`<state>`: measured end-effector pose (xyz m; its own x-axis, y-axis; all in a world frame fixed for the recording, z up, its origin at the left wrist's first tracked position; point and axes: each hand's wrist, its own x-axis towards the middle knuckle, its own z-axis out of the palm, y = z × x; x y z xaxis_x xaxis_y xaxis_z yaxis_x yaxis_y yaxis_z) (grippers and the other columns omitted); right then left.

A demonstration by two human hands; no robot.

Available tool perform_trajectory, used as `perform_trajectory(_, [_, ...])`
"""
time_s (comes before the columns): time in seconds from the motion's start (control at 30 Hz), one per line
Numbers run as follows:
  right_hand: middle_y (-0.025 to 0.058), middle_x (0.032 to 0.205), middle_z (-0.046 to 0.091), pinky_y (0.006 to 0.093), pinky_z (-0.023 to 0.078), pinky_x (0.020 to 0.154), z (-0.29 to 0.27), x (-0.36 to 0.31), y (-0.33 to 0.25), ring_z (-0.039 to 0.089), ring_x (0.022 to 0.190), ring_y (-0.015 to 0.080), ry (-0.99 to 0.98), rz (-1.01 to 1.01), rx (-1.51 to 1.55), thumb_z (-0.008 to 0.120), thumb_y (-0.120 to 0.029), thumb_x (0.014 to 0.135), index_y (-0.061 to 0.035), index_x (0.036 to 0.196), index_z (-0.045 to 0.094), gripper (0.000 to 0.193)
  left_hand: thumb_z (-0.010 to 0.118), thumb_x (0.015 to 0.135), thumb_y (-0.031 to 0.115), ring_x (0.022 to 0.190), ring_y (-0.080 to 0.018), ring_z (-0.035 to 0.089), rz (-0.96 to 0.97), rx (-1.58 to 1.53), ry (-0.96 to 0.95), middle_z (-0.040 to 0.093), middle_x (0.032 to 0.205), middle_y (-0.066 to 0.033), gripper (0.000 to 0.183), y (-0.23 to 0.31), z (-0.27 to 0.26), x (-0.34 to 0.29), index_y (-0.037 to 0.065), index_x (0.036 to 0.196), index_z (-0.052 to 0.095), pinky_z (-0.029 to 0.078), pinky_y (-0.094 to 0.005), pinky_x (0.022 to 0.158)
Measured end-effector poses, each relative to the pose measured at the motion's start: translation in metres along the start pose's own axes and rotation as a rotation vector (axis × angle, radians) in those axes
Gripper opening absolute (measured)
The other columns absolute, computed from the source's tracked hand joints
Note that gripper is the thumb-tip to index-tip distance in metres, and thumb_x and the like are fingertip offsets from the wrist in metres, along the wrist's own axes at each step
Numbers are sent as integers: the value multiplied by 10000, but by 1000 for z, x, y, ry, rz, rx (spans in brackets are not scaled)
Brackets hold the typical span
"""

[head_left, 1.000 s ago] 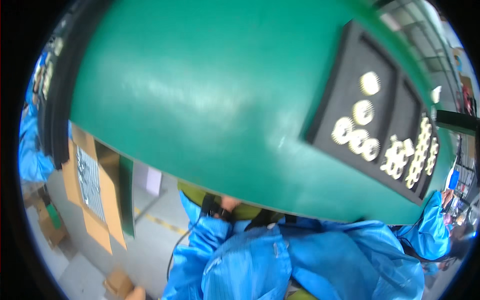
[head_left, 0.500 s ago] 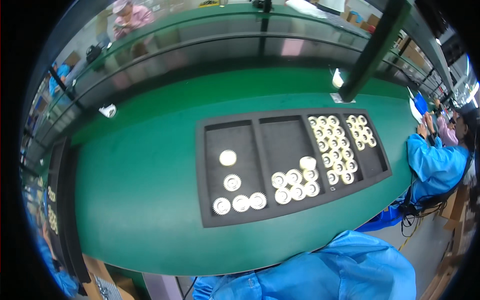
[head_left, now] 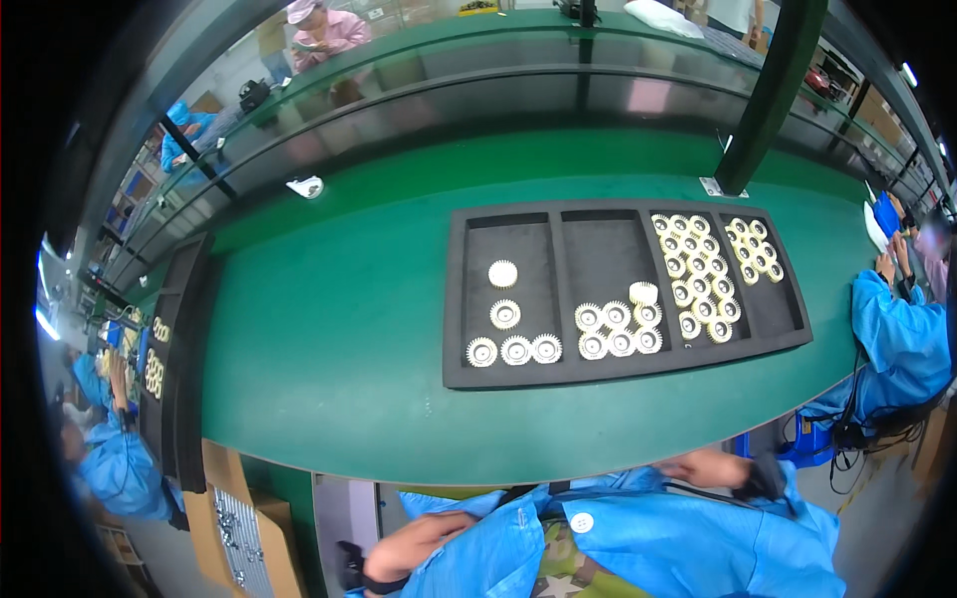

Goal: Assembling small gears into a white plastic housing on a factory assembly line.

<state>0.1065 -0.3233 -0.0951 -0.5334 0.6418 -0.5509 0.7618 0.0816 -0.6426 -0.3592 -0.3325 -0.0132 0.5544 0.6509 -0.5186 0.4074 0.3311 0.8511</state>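
Observation:
My left hand [head_left: 424,543] is low in the view, against the blue smock [head_left: 478,558] on my body; its fingertips are partly hidden by the cloth. My right hand [head_left: 710,466] is at the smock's other side, just below the table's front edge, and its fingers are blurred. Neither hand touches the black tray [head_left: 454,299] on the table. Cream-coloured toothed gears lie in its compartments. The leftmost compartment has a few spread-out gears [head_left: 505,315]; beside it, gears [head_left: 618,343] sit in two rows with one tilted gear [head_left: 643,293] on top. Smaller ring-shaped gears [head_left: 701,287] fill much of the following compartment.
The green table [head_left: 319,349] has a dark post [head_left: 763,120] at its back right. A second black tray [head_left: 179,399] stands at the left edge, above an open cardboard box [head_left: 239,538] of metal parts. Co-workers in blue sleeves [head_left: 897,324] sit on both sides.
Both my hands have come into view at the smock, which now hangs open at the front. The view has shifted, so the tray appears farther right and higher. The gears have stayed put.

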Motion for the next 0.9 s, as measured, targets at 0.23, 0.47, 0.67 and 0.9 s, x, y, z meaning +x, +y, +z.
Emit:
perform_trajectory(0.23, [116,919,704,348,534,768,-158,-79,-154,682,843,275,235,-557,-105,590,-163,934,-31,1102,674,230,721,793,122,1023,-248,616,566,424,413,634,1095,-142,315,131,-38,18,-1,1068,627,489,-330,866])
perform_trajectory(0.47, [137,1184,593,428,497,882,-185,128,-205,563,1069,341,714,-710,-628,613,-46,811,-62,1182,596,371,787,669,121,963,-329,507,748,1026,830,547,981,-118,367,122,-17,102,48,977,602,408,-424,916])
perform_trajectory(0.67, [141,1043,609,438,511,849,-171,161,-209,577,994,343,671,-656,-665,601,-53,797,-48,1069,607,272,789,697,173,993,-310,522,693,1066,836,537,952,-86,327,116,3,83,67,921,576,341,-519,1022])
perform_trajectory(0.9, [148,1029,608,399,510,828,-171,99,-222,608,973,311,655,-773,-387,645,-111,813,-30,1098,573,305,777,710,185,992,-283,532,525,1165,767,551,961,-62,346,125,24,52,77,978,587,312,-554,1068])
